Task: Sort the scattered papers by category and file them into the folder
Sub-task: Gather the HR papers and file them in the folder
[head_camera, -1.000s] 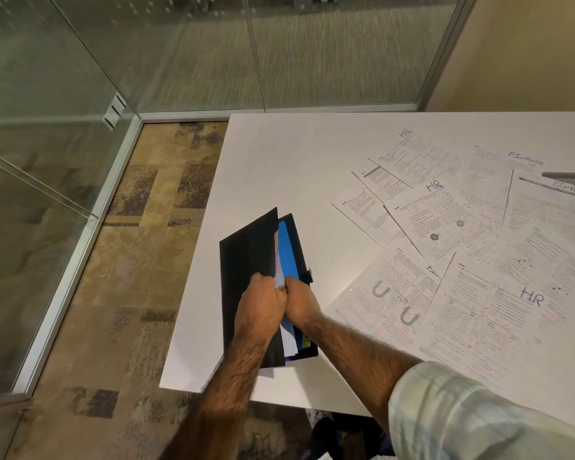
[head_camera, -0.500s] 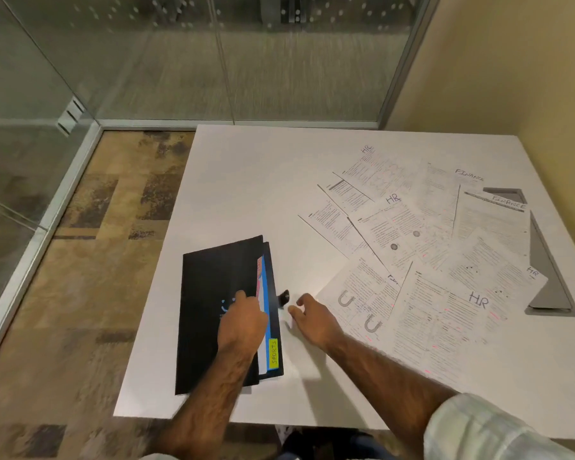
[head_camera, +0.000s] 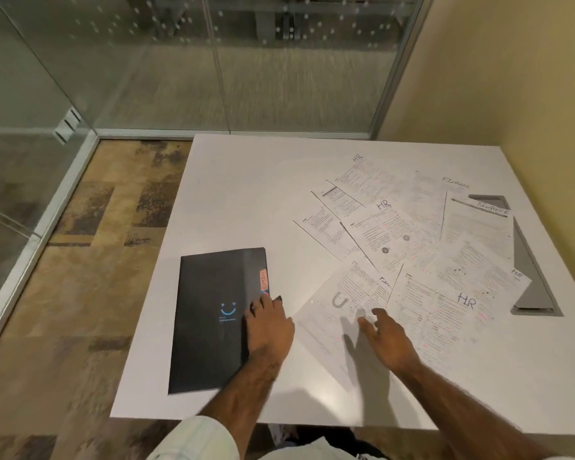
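Note:
A black folder [head_camera: 210, 313] with a blue smile mark lies closed flat at the table's front left, an orange tab poking from its right edge. My left hand [head_camera: 268, 328] rests flat on the folder's right edge, fingers spread. My right hand [head_camera: 384, 338] hovers open, fingers apart, over the near sheet marked "U" [head_camera: 341, 302]. Several printed sheets fan out to the right, some marked HR [head_camera: 467, 302] and some FINANCE [head_camera: 492, 209].
The white table [head_camera: 246, 194] has its left edge next to patterned carpet [head_camera: 90, 260] and glass walls. A grey recessed panel [head_camera: 531, 283] sits at the table's right under some sheets. A beige wall rises on the right.
The folder went from held open in both hands to lying closed on the table. My right hand left it and moved right over the "U" sheet.

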### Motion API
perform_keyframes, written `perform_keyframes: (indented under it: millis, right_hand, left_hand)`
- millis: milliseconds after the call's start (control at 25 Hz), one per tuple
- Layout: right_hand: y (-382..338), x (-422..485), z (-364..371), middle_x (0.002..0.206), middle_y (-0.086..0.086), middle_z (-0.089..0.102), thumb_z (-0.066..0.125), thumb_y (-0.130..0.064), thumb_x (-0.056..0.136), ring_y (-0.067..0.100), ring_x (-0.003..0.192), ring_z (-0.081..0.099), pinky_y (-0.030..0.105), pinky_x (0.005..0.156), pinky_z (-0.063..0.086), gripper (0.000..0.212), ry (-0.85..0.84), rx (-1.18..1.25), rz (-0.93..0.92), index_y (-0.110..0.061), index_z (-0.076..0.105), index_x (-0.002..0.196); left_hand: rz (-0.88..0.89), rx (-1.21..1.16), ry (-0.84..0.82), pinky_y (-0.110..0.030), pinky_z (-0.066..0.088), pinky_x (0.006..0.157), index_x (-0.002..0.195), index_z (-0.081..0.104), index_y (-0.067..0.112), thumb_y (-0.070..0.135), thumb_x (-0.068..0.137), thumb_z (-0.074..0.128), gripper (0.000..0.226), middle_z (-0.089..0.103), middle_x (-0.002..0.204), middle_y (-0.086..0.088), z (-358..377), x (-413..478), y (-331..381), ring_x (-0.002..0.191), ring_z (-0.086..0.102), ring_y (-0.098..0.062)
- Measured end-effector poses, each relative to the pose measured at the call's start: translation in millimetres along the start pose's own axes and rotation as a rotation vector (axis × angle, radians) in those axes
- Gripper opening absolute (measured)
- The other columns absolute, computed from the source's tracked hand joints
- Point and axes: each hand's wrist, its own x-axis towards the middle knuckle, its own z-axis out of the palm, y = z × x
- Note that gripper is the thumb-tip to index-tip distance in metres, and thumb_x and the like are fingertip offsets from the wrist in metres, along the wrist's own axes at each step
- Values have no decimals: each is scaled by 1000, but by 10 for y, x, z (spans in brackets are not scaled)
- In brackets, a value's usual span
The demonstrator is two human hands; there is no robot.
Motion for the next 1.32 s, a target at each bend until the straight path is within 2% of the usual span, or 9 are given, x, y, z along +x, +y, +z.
perform_keyframes:
  millis: [120,320,520,680,760,880,1040,1160,1320]
  right_hand:
    - [245,-53,-16,147,16,55,47,-54,101,34,132,54,47,108,44,64,40,16,24,-9,44,147]
    - [528,-176,-104,149,18,53,45,-56,101,37,133,53,51,108,46,66,72,41,87,-9,44,147]
    - [746,-205,-357,143,5,58,35,-75,94,27,131,52,47,110,44,77,138,-75,15,-18,50,143]
    - [1049,-133,-819,142,2,51,39,-55,101,27,136,40,45,107,44,54,205,-283,-70,-22,45,143]
    - [1317,-24,-1049,151,3,44,32,-62,99,31,145,32,49,111,41,63,203,-309,-45,-22,39,148]
    - [1831,196,-1388,160,5,33,14,-73,87,31,151,22,53,116,34,87,208,-303,-4,-22,28,155]
    - [2357,539,-1744,166,6,23,36,-62,99,31,155,12,55,121,22,73,209,-288,-16,-21,21,158]
    - [2570,740,-1835,162,9,33,43,-57,100,33,152,24,52,118,31,69,189,-256,-45,-16,32,154]
    - [2547,978,-1771,141,4,54,60,-37,96,23,132,53,37,107,45,51,113,85,-80,-17,49,142]
  left_hand:
    - [143,40,-69,-54,12,124,158,24,12,50,102,35,69,12,168,-16,76,-230,152,154,12,-38]
    - [219,-24,-140,-54,-10,124,161,-5,14,57,104,25,77,-25,165,-13,259,-510,479,153,-19,-37]
    - [285,-74,-102,-51,-8,123,161,-5,23,69,97,16,82,-18,168,-9,272,-406,721,155,-16,-34]
    - [301,-101,-31,-49,-7,123,161,-5,24,78,78,-19,100,-16,168,-8,230,-256,1084,156,-13,-31]
    - [301,-97,2,-51,-3,123,162,-1,22,79,76,-21,104,-13,169,-8,203,-227,1344,156,-9,-32]
    - [307,-102,-9,-51,2,123,162,5,23,79,81,-16,101,-10,168,-5,143,-203,1870,156,-4,-31]
    - [307,-79,-32,-50,0,123,162,0,23,75,93,5,87,-16,166,-3,136,-142,2550,155,-11,-28]
    - [339,31,-146,-52,0,124,161,-8,21,74,92,17,90,-22,165,-7,206,-121,2927,155,-14,-32]
    - [423,186,-354,-53,7,126,161,-8,19,57,94,53,98,-19,168,-11,329,-82,3299,156,-11,-36]
